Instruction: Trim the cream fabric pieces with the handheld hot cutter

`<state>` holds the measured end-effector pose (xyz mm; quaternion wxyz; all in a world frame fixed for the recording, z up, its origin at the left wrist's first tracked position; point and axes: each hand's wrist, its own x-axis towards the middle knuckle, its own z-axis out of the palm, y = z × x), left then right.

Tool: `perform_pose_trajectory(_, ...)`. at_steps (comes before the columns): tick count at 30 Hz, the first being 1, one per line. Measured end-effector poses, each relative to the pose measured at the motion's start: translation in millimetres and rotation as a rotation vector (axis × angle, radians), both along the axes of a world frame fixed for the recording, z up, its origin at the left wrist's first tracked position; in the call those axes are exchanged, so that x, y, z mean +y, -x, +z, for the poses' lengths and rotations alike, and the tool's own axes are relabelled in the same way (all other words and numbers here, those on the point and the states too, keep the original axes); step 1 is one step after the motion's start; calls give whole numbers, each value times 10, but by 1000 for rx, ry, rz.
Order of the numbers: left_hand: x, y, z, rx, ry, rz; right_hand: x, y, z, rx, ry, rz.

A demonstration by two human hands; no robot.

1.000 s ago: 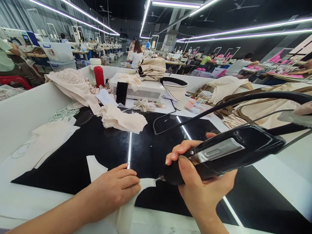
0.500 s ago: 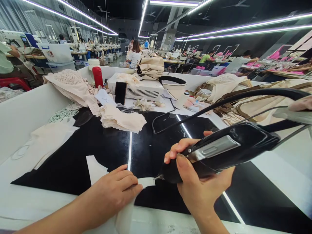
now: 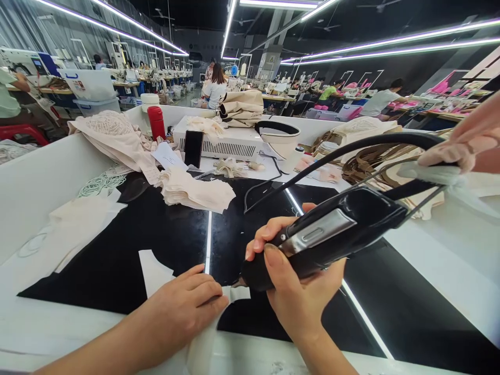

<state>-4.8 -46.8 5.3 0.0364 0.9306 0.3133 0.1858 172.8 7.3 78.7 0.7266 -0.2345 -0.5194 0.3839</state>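
My right hand (image 3: 299, 291) is wrapped round a black corded hand tool (image 3: 328, 237) with a silver panel on its side. The tool points left and down, and its narrow metal tip touches the strip end of a cream fabric piece (image 3: 239, 294). My left hand (image 3: 191, 304) lies on that piece with its fingers together, pinning it close to the tip. Part of the fabric is hidden under the palm. A pointed corner of light fabric (image 3: 150, 265) shows behind the left hand, on the black work surface (image 3: 265, 317).
Another person's hand (image 3: 464, 146) is at the tool's cable on the right. Stacked cream fabric pieces (image 3: 195, 190) lie ahead, near a phone (image 3: 193, 148), a red bottle (image 3: 157, 123) and a white vented box (image 3: 226, 146). More cut fabric (image 3: 82, 224) lies left.
My right hand and the tool have shifted left, bringing the tip over the strip towards my left hand. The other person's hand has come further into view with the cable.
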Motion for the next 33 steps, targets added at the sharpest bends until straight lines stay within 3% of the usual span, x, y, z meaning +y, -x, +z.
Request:
perform_pose_trajectory(20, -5, 81, -47, -31, -9, -3, 23, -55, -18, -41, -14, -93)
perform_pose_trajectory(33, 55, 76, 11, -51, -19, 9, -41, -26, -18, 2, 13, 7)
